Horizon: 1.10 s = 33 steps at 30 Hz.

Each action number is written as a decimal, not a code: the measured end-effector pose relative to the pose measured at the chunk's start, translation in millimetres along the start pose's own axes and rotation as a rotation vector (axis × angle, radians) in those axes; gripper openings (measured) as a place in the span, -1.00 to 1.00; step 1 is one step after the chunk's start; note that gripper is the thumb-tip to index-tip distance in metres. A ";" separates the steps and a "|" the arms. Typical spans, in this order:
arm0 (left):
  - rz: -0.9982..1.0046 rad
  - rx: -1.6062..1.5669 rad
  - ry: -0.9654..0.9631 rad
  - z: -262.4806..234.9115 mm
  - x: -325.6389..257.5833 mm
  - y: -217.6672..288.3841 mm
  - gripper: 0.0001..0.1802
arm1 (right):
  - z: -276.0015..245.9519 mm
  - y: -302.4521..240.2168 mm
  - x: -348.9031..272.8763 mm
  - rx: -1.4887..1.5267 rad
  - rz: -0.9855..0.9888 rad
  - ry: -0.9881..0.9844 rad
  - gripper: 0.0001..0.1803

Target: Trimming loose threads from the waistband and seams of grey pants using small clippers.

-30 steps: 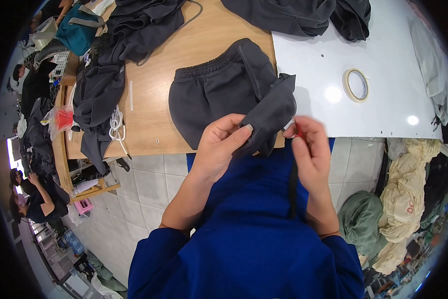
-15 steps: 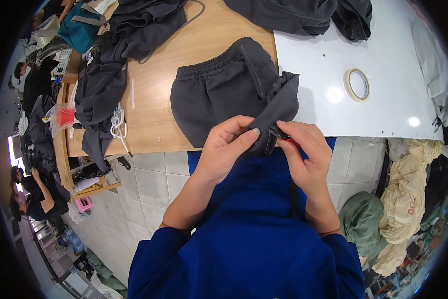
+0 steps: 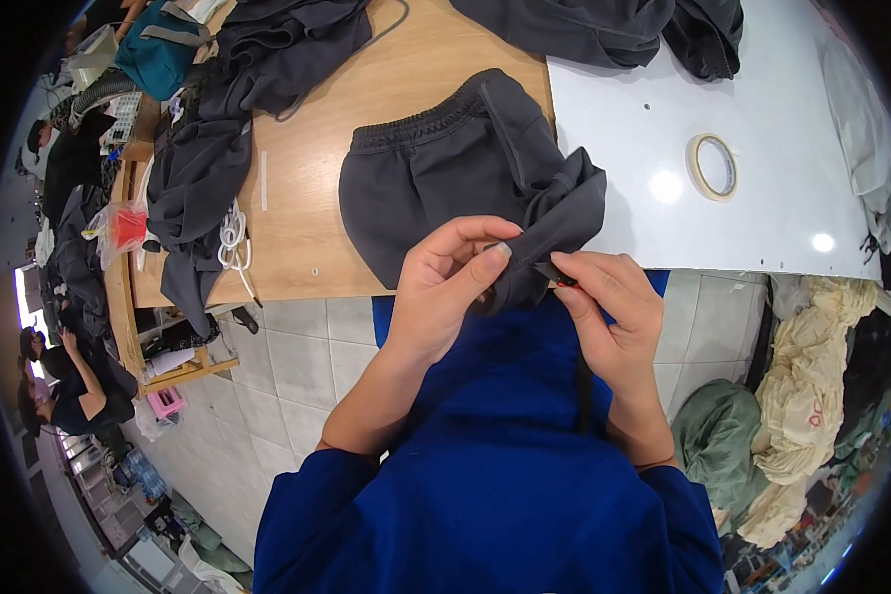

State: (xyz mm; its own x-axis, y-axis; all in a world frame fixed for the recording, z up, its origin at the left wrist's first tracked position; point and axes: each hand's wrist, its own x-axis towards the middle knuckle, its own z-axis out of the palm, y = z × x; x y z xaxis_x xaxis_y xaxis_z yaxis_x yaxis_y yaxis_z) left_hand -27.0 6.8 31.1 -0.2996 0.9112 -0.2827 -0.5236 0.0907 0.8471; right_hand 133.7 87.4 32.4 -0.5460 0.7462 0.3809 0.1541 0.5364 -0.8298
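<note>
Left hand (image 3: pixel 445 287) pinching a fold of the dark grey shorts (image 3: pixel 445 188) at the counter (image 3: pixel 307 198) edge. Right hand (image 3: pixel 609 297) has closed in since a sec ago, now pinching a tiny red-tipped tool (image 3: pixel 562 281) against the fabric, so prob working a seam. Tape roll (image 3: pixel 713 166) further out.

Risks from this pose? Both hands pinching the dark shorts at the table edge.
1. The right hand holds a small red-tipped tool at the fabric fold, close to the left hand fingertips; a slip might nick a finger.
2. Much of the dark grey shorts is lifted past the wooden table edge; a tug might drag them off.
3. The tool could snag the cloth itself.
</note>
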 end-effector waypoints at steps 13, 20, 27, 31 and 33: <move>0.067 0.120 0.069 5.7 -4.4 9.2 -0.58 | -5.2 -5.9 -1.1 -0.149 -0.121 -0.062 -0.65; 0.083 0.157 0.094 8.3 -5.8 10.7 -0.57 | -5.3 -5.5 -3.0 -0.157 -0.149 -0.059 -0.63; 0.078 0.158 0.085 9.4 -5.7 11.6 -0.57 | -4.3 -6.6 -4.1 -0.163 -0.150 -0.052 -0.63; 0.067 0.137 0.081 10.4 -5.2 10.2 -0.56 | -2.5 -5.3 -4.0 -0.144 -0.163 -0.032 -0.63; 0.066 0.124 0.075 10.6 -5.2 10.1 -0.55 | -2.6 -4.7 -3.9 -0.150 -0.174 -0.024 -0.64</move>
State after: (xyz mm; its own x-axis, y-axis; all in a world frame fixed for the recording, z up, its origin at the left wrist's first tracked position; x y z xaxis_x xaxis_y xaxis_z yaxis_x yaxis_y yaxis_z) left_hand -22.3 7.2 46.0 -0.3915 0.8847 -0.2531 -0.3996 0.0843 0.9128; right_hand 137.2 83.0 35.9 -0.5941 0.6290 0.5014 0.1757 0.7098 -0.6821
